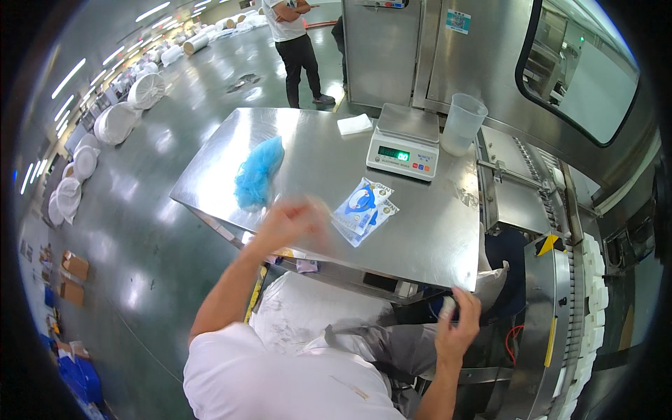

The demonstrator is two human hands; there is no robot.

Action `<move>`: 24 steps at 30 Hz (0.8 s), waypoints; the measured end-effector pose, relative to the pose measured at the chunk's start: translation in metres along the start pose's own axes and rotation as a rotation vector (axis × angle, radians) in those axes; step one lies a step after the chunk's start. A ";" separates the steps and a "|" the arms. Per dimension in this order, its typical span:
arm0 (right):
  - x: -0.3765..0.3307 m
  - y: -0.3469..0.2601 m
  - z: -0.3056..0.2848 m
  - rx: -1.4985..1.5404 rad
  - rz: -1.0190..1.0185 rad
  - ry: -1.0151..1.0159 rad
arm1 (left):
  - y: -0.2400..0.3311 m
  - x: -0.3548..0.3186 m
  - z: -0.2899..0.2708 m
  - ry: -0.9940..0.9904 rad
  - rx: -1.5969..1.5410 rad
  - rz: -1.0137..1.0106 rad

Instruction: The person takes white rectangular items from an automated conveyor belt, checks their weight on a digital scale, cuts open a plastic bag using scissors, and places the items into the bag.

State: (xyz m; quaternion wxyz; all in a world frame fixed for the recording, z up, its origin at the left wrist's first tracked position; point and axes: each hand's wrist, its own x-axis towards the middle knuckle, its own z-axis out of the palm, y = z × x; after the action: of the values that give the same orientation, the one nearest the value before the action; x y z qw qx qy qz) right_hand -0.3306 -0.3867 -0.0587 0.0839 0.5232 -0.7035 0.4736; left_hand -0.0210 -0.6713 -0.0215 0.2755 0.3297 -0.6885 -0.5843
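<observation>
Over the front edge of the steel table [308,154], my left hand [297,220] is smeared by motion, so its fingers cannot be made out. Closest to it are a crumpled light-blue mesh bundle [259,171] and a pair of overlapping white-and-blue flat packets [362,210]. My right hand [458,323] is low beside the table's right front corner. Its fingers are loosely bent and the pale-tipped thumb stands apart from them, with no held object visible.
A digital scale [404,150] stands at the back right, between a folded white cloth [355,124] and a clear plastic jug [463,126]. A roller conveyor [539,175] runs along the right. A person [297,56] stands beyond the table. Cartons [72,276] lie at far left.
</observation>
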 end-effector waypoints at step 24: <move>-0.092 -0.012 0.010 0.089 0.136 -0.035 | -0.372 0.026 0.090 -0.330 0.931 -0.100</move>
State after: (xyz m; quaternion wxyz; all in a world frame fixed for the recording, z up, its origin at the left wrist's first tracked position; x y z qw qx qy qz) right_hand -0.2770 -0.3339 -0.1139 0.0158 0.4855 -0.7170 0.4999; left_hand -0.0568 -0.6729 -0.4033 -0.0417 0.3535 -0.8941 -0.2718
